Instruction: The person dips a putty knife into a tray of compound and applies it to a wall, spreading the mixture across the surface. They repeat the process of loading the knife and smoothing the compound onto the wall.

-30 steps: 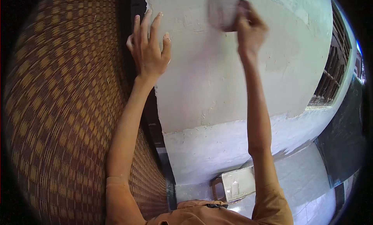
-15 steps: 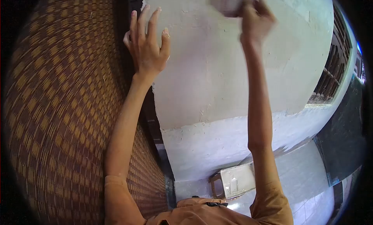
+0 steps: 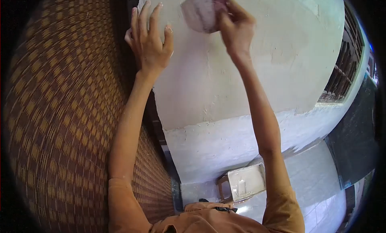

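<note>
My left hand [image 3: 152, 44] is raised at the left edge of the pale plastered wall [image 3: 193, 96], its fingers spread and holding nothing. Whitish residue marks some of its fingertips. My right hand [image 3: 238, 30] is higher up and to the right, with its fingers wrapped round a flat, whitish-smeared tool [image 3: 200, 12] with a dark reddish part. The tool lies close against the wall surface; whether its whole edge touches cannot be made out.
A woven brown and tan panel [image 3: 64, 104] fills the left side. Below stands a stool [image 3: 224, 188] with a white-smeared tray [image 3: 252, 177] on top. A barred window [image 3: 341, 72] and a dark panel [image 3: 354, 132] are at the right.
My right hand has swept leftward and slightly down across the wall with the tool. My left hand has shifted slightly left and up, its fingers still spread.
</note>
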{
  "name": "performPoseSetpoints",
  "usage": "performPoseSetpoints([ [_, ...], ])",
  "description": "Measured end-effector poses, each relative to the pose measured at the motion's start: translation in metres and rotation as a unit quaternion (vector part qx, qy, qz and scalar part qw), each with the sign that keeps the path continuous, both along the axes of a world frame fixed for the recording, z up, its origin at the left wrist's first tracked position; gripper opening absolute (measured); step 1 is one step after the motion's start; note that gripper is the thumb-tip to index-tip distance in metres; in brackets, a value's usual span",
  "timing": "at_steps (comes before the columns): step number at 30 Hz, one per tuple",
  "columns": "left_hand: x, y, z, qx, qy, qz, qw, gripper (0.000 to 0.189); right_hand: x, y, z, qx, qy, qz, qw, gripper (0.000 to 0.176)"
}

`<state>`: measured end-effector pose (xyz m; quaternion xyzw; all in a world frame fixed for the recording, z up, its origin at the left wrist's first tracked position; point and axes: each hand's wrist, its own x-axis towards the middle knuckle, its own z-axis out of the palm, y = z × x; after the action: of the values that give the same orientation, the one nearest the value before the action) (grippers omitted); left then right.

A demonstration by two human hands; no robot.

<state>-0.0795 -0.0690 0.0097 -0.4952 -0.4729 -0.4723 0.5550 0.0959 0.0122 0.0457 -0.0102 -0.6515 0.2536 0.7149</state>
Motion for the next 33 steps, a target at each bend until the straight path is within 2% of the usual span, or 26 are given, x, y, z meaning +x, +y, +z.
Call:
performPoseSetpoints([
  [2,-0.001,-0.005,-0.003,-0.001,0.003,0.002,1.0,0.051,0.03,0.025,0.004,0.029,0.087,-0.122,0.988,0.028],
  [4,-0.003,-0.01,-0.006,-0.014,0.011,0.02,1.0,0.052,0.053,0.019,0.009,-0.017,0.181,-0.095,0.979,0.027],
  [6,-0.005,-0.009,-0.008,-0.013,0.005,0.024,1.0,0.052,0.054,0.007,0.01,0.006,0.193,-0.068,0.979,0.028],
  [8,-0.003,-0.006,-0.007,-0.019,0.006,0.023,1.0,0.053,0.03,0.014,0.002,0.015,0.13,-0.04,0.991,0.03],
  [9,0.0,-0.004,-0.005,-0.015,-0.005,0.014,1.0,0.053,0.01,0.01,-0.002,0.003,0.103,-0.015,0.995,0.033],
  [10,0.003,-0.002,-0.003,-0.011,-0.014,0.006,1.0,0.053,-0.006,-0.006,-0.006,-0.048,0.065,0.055,0.995,0.036],
  [12,0.005,-0.002,-0.002,-0.012,-0.003,0.006,1.0,0.053,0.004,0.011,-0.009,-0.017,0.055,-0.062,0.996,0.034],
  [14,0.002,-0.009,-0.002,-0.008,0.003,0.013,1.0,0.053,0.038,0.024,-0.007,-0.036,0.111,-0.18,0.977,0.022],
  [16,0.0,-0.014,-0.005,-0.01,0.005,0.018,1.0,0.053,0.063,0.022,-0.002,-0.029,0.223,-0.082,0.971,0.023],
  [18,-0.001,-0.013,-0.005,-0.006,0.003,0.021,1.0,0.053,0.057,0.007,0.003,-0.035,0.254,-0.042,0.966,0.025],
  [20,0.003,-0.009,-0.005,-0.01,0.003,0.02,1.0,0.053,0.033,-0.006,-0.002,-0.034,0.116,-0.056,0.991,0.031],
  [21,0.005,-0.004,-0.003,-0.008,-0.004,0.011,1.0,0.053,0.008,-0.01,-0.004,-0.01,0.125,0.016,0.992,0.033],
  [24,0.009,-0.003,-0.003,-0.013,-0.012,0.002,1.0,0.052,-0.004,0.007,-0.002,-0.034,0.076,-0.056,0.995,0.037],
  [26,0.006,-0.009,-0.003,-0.017,-0.017,0.005,1.0,0.051,0.029,0.014,0.005,-0.022,0.175,-0.09,0.98,0.025],
  [28,0.003,-0.015,-0.005,-0.016,-0.013,0.022,1.0,0.051,0.056,0.016,0.012,-0.038,0.274,-0.053,0.96,0.019],
  [30,0.002,-0.015,-0.003,-0.007,-0.01,0.024,1.0,0.051,0.059,0.016,0.013,-0.019,0.258,-0.03,0.966,0.025],
  [32,0.006,-0.008,-0.001,-0.006,-0.006,0.016,1.0,0.051,0.028,0.016,0.013,-0.011,0.131,-0.091,0.987,0.025],
  [33,0.006,-0.003,0.002,0.002,-0.005,0.009,1.0,0.052,0.013,0.007,0.014,-0.014,0.131,-0.097,0.986,0.025],
])
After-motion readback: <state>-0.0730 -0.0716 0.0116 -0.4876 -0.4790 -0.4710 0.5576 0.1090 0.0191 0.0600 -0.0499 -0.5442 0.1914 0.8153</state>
